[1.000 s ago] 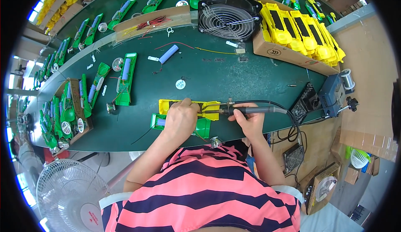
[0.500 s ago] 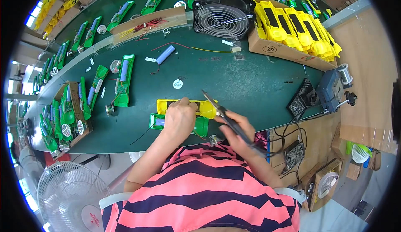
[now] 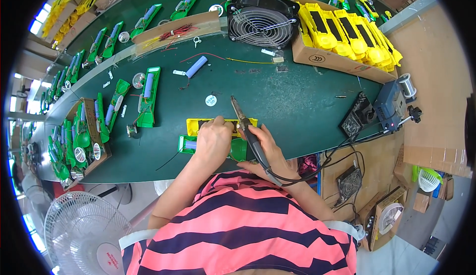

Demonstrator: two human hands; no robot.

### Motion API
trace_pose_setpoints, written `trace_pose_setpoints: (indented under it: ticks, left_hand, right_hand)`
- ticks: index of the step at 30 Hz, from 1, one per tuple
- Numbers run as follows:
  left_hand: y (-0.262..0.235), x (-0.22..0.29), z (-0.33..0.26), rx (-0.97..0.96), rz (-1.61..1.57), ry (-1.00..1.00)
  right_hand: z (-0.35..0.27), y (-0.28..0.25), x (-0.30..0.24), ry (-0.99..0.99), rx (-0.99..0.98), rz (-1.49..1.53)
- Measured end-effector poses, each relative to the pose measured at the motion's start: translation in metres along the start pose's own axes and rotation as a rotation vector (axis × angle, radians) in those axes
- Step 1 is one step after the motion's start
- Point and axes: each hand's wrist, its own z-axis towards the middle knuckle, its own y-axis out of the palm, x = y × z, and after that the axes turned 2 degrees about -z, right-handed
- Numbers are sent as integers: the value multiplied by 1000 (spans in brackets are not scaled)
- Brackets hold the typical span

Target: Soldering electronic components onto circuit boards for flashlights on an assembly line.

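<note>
Right hand (image 3: pixel 267 148) is wrapped around the soldering iron (image 3: pixel 246 126), tip pointing to 11 o'clock; left hand (image 3: pixel 214 138) presses, fingers together, on the yellow casing (image 3: pixel 198 125) just beside it

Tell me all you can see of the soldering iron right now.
The soldering iron is a slim dark tool with a black grip and a bare metal tip. The right hand holds it by the grip, tip raised and pointing away from the person, above the far edge of the yellow case. The tip seems clear of the work, though contact cannot be ruled out. A black cord runs from its rear end past the wrist toward the table edge. The left hand rests on the cases beside it, not on the iron.
</note>
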Motion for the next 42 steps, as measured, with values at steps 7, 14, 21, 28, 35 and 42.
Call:
trace_pose_setpoints:
  ticks: [7,14,21,28,35,42]
  left_hand:
    - [-47,-3,-8,-78,-252,87]
    - [-15,-4,-27,290,-428,69]
    - [9,0,-30,440,-336,172]
    - [-2,-6,-42,291,-400,67]
    - [-3,-4,-36,245,-453,-39]
    - [-7,-2,-32,184,-414,-37]
  right_hand:
    - [3,-2,7,-128,69,-46]
    - [22,-22,15,-164,5,-127]
    - [-1,-21,15,-149,206,-80]
    - [-38,-21,15,-148,290,-78]
    - [-42,4,23,-73,499,301]
    - [-41,11,19,131,557,554]
